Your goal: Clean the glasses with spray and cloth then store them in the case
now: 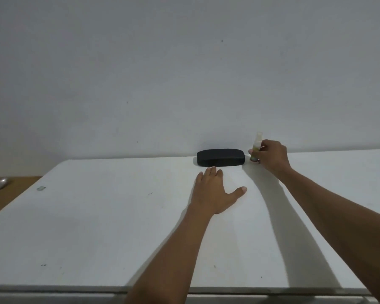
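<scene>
A closed black glasses case (220, 157) lies at the back of the white table (97, 227), against the wall. Just right of it stands a small clear spray bottle (256, 148) with a green label, upright on the table. My right hand (271, 155) is wrapped around the bottle's lower part. My left hand (215, 189) rests flat on the table just in front of the case, fingers together, thumb spread, fingertips close to the case's front edge. No glasses or cloth are visible.
A plain grey-white wall (184, 73) rises right behind the table. At the far left lies a strip of brown floor (7, 194) with a grey object (0, 184) on it. The table's near edge (53, 289) runs along the bottom.
</scene>
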`<state>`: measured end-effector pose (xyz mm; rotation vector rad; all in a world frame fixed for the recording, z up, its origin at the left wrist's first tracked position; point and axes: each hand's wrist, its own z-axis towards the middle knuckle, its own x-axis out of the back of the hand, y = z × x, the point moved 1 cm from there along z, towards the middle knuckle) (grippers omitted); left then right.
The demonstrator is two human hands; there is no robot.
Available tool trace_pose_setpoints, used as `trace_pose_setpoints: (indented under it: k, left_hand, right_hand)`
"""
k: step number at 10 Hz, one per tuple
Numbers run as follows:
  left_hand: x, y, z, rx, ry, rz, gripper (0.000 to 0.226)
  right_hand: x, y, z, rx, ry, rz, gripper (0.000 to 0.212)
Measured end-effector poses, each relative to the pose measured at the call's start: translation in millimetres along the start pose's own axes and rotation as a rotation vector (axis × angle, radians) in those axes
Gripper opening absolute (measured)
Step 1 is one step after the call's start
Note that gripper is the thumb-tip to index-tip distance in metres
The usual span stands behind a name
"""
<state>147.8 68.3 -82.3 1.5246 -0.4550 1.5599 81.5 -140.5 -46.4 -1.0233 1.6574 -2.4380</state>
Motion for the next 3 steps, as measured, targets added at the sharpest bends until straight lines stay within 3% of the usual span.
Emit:
trace_pose_setpoints:
  k: [2,3]
  left_hand:
    - [-0.9,0.3,0.5,0.006,0.000,-0.010,0.099]
    - [-0.5,2.7,0.1,0.011,0.001,-0.019,0.099]
  right_hand:
    - [-10.0,1.0,10.6,0.024,-0.018,-0.058,0.022]
    - [-8.7,1.5,9.3,-0.024,-0.047,-0.047,0.036]
